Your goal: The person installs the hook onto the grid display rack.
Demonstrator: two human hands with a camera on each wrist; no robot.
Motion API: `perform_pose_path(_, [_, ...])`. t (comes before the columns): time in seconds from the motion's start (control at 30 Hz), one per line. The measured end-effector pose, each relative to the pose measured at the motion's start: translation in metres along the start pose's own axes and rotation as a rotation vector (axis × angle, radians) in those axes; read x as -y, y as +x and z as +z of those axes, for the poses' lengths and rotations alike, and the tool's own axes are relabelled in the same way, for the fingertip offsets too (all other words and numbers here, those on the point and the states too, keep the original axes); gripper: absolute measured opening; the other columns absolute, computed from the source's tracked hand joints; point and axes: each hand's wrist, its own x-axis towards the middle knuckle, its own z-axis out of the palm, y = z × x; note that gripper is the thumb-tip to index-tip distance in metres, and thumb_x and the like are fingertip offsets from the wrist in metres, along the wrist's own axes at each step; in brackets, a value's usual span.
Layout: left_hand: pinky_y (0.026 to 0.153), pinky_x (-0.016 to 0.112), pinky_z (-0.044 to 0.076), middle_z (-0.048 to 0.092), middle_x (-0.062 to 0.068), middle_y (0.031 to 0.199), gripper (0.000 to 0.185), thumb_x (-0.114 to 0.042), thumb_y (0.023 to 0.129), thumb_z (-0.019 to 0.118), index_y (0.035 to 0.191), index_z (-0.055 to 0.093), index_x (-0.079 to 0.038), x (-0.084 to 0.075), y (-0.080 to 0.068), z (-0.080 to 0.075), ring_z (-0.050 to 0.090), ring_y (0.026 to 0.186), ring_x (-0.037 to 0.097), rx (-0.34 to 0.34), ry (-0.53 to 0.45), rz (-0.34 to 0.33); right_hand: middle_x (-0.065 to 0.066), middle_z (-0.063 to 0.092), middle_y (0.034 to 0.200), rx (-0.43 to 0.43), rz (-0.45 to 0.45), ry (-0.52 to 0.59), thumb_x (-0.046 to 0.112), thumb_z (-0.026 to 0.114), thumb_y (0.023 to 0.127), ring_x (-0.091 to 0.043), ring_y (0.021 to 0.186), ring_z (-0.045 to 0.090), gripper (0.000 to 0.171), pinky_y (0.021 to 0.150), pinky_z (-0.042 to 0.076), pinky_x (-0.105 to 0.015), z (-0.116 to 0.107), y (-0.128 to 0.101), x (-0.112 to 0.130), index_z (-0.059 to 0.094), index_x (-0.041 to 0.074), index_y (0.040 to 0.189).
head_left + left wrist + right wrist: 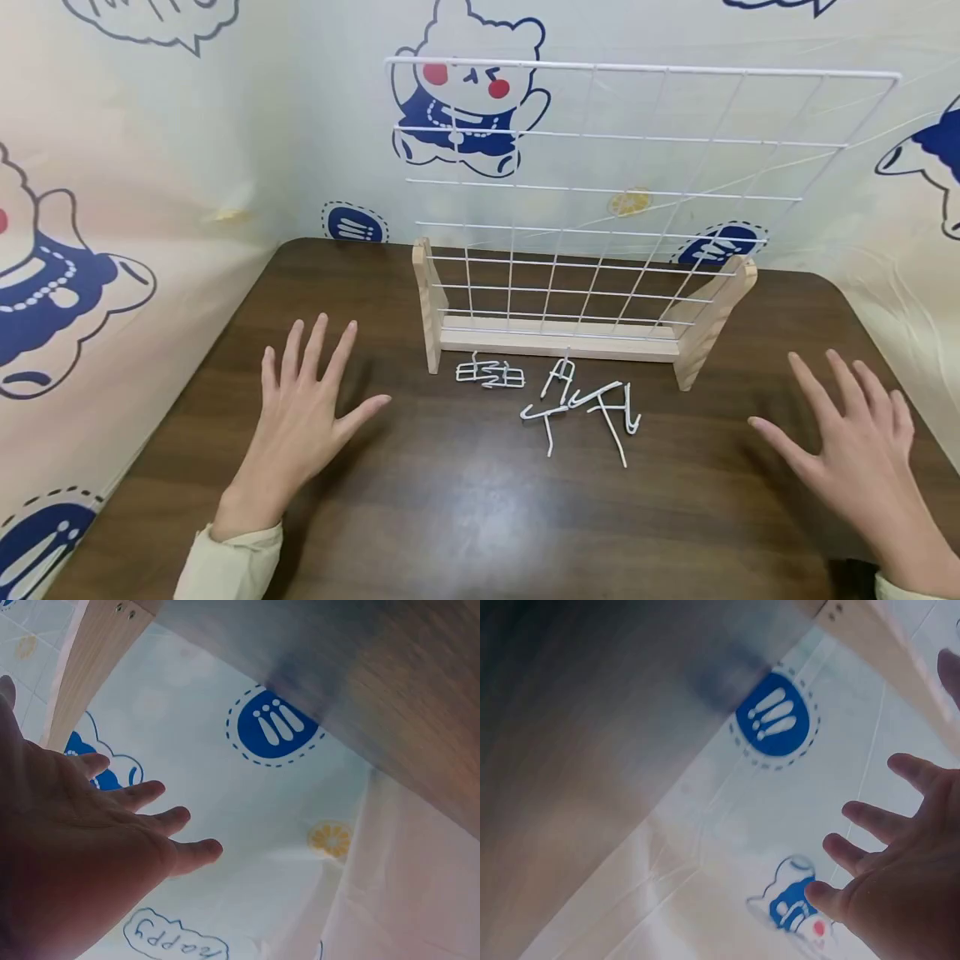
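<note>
Hovering low over the dark wooden desk [465,508], palms down, fingers straight and spread, gripping nothing: the left hand [300,417] at the near left, cream sleeve [232,562] at the wrist, and the right hand [855,450] at the near right. Set well apart from each other, one to either side of the desk's middle. Whether the palms touch the wood or float just above it cannot be told.

Lying between the two hands and a little farther back, loose on the desk: a scatter of white wire hooks [585,408], some crossing one another, and just left of them a small flat white wire clip piece [491,372]. Neither touched by a hand; the left hand somewhat nearer to them than the right.

Standing upright just behind the hooks: a white wire grid panel [600,200] slotted into a pale wooden base [558,342] with a raised wooden foot at each end.

Closing off the far and side edges of the desk: a pale cartoon-printed backdrop [225,125] with blue and white bear figures and small blue badges. Seen from the wrist views: spread fingers [150,795] of the left hand and fingers [877,817] of the right against that same print, wooden foot in the corner.
</note>
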Motion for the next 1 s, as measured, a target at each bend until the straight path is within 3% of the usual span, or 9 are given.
perform_pose_path(0.1, [0.113,0.07,0.004,0.016,0.017,0.164,0.096,-0.067,0.085,0.063,0.16,0.02,-0.025,0.0,0.001,0.0,0.008,0.15,0.04,0.01,0.017,0.004,-0.025,0.025,0.158,-0.003,-0.041,0.033,0.046,0.074,0.086,-0.046,0.147,0.013,0.084,0.113,-0.003,-0.07,0.003,0.001,0.01,0.033,0.023,0.156])
perform_pose_path(0.23, [0.11,0.073,0.011,0.02,0.019,0.162,0.092,-0.066,0.087,0.061,0.16,0.023,-0.024,-0.004,0.001,0.003,0.014,0.148,0.043,0.045,0.008,0.028,-0.029,0.039,0.147,-0.021,-0.117,0.067,0.034,0.075,0.088,-0.052,0.134,0.031,0.077,0.104,0.018,-0.074,0.006,-0.004,0.022,0.039,0.018,0.153])
perform_pose_path(0.43, [0.108,0.072,0.017,0.027,0.019,0.158,0.081,-0.057,0.093,0.061,0.157,0.03,-0.019,-0.01,0.008,0.008,0.024,0.144,0.042,0.06,-0.092,0.064,-0.022,0.055,0.132,-0.052,-0.213,0.088,0.021,0.076,0.087,-0.044,0.12,0.047,0.059,0.109,0.031,-0.055,0.008,-0.004,0.039,0.053,0.008,0.141])
perform_pose_path(0.57, [0.111,0.069,0.018,0.029,0.016,0.158,0.073,-0.054,0.097,0.057,0.155,0.034,-0.017,-0.013,0.016,0.01,0.03,0.143,0.037,0.098,-0.185,0.056,-0.014,0.063,0.12,-0.083,-0.239,0.067,0.018,0.077,0.085,-0.035,0.112,0.056,0.049,0.092,0.042,-0.049,0.007,0.0,0.058,0.061,0.009,0.13])
perform_pose_path(0.8, [0.112,0.064,0.025,0.031,0.018,0.157,0.073,-0.052,0.099,0.055,0.155,0.033,-0.011,-0.022,0.029,0.016,0.032,0.142,0.037,0.167,-0.251,0.091,-0.003,0.069,0.097,-0.115,-0.393,0.074,0.024,0.071,0.085,-0.021,0.083,0.069,0.033,0.066,0.054,-0.047,0.014,0.004,0.097,0.069,0.01,0.116])
perform_pose_path(1.0, [0.114,0.057,0.03,0.025,0.012,0.16,0.076,-0.049,0.099,0.056,0.158,0.024,-0.013,-0.022,0.045,0.016,0.03,0.145,0.031,0.251,-0.391,0.036,0.0,0.072,0.094,-0.053,-0.456,0.118,0.021,0.072,0.084,-0.017,0.075,0.07,0.023,0.059,0.055,-0.042,0.025,0.007,0.128,0.071,0.011,0.105])
